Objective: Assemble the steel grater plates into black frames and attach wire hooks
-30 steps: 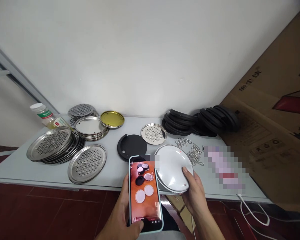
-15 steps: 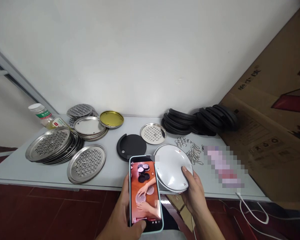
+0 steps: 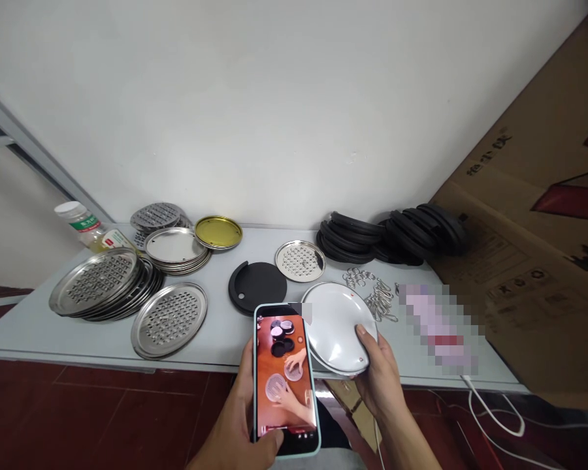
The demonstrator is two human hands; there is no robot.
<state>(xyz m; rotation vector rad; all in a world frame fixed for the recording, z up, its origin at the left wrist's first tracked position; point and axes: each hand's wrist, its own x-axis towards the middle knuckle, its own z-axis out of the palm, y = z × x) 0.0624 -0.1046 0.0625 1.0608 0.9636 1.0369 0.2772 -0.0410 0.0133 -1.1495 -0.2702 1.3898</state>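
Observation:
My left hand (image 3: pixel 247 405) is closed around a smartphone (image 3: pixel 285 378) in a pale green case, thumb low on the screen. A video on it shows hands over round perforated discs. My right hand (image 3: pixel 379 369) grips white round metal plates (image 3: pixel 340 326) by the right edge, thumb on top; the plates seem stacked, though how many I cannot tell. Just beyond the phone lies a black round holder (image 3: pixel 258 287) with a raised curved rim and a small hole. Behind the white plates is a silver perforated disc (image 3: pixel 300 261). Wire clips and rings (image 3: pixel 381 300) lie right of the plates.
Stacked grater discs (image 3: pixel 102 284), a single grater disc (image 3: pixel 170 320), silver plates (image 3: pixel 175 248) and a gold plate (image 3: pixel 219 232) occupy the table's left. A jar (image 3: pixel 81 222) stands behind. Black curved parts (image 3: pixel 350 238) are piled back right, beside a cardboard box (image 3: pixel 534 281).
On the phone's video, the hands have shifted and now rest on separate discs. My own hands and the things on the table stay almost as they were.

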